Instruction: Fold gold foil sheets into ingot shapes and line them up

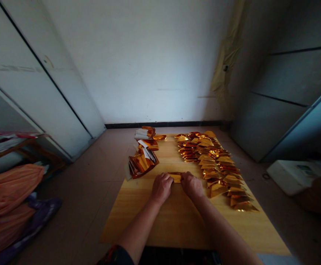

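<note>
Between my two hands, low over the wooden table (143, 217), is a small strip of folded gold foil paper (177, 178). My left hand (162, 186) is closed on its left end, the fingers curled over it. At the other end, my right hand (191, 184) grips the paper in the same way; the thumbs are mostly hidden. To the right lie rows of folded gold foil pieces (215, 162), overlapping one another. On the left side sits a curved stack of gold foil sheets (143, 165), some showing white undersides.
Behind the table stands a white wall (149, 66) with a dark skirting strip (166, 124). Cabinets (38, 92) rise on the left, a grey fridge-like unit (284, 88) on the right. Orange cloth (13, 191) hangs at left; a white box (293, 176) sits on the floor at right.
</note>
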Demonstrator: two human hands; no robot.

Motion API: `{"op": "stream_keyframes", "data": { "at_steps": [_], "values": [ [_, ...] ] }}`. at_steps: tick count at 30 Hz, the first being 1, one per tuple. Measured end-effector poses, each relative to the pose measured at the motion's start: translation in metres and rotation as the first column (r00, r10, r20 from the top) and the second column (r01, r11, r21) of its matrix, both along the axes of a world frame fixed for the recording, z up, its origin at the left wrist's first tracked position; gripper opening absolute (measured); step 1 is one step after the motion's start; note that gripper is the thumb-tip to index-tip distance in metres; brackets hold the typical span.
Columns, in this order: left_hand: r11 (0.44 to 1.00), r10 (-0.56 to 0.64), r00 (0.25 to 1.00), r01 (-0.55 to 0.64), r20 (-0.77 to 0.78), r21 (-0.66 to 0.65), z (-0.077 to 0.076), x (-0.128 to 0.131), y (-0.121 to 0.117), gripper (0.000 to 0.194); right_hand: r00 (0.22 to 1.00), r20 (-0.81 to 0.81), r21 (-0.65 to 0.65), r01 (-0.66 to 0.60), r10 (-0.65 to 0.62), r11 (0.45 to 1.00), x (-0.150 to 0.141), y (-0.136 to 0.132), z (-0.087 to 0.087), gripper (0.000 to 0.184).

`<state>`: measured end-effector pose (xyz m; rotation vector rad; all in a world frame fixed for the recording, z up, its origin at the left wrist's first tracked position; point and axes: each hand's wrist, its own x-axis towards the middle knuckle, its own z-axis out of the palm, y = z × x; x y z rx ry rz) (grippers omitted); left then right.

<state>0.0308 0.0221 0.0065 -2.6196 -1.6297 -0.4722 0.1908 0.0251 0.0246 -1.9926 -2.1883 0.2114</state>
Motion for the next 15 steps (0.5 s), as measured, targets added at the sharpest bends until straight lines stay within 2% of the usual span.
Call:
{"op": "stream_keyframes", "data": {
  "at_steps": [7,10,15],
  "values": [
    [1.000,-0.023,0.999,0.024,-0.035,0.011,0.008,-0.009,-0.017,0.025,0.992,-0.031,-0.039,0.118,-0.119,0.992,-0.009,-0.002,0.005,0.019],
    [1.000,-0.022,0.998,0.022,-0.052,0.001,0.009,-0.008,-0.020,0.026,0.989,-0.019,-0.024,0.146,-0.147,0.989,-0.014,-0.003,0.006,0.023],
    [1.000,-0.001,1.000,0.001,-0.028,0.000,0.009,-0.005,-0.020,0.025,0.986,-0.043,-0.071,0.160,-0.163,0.985,-0.014,-0.001,0.006,0.022]
  ]
}}
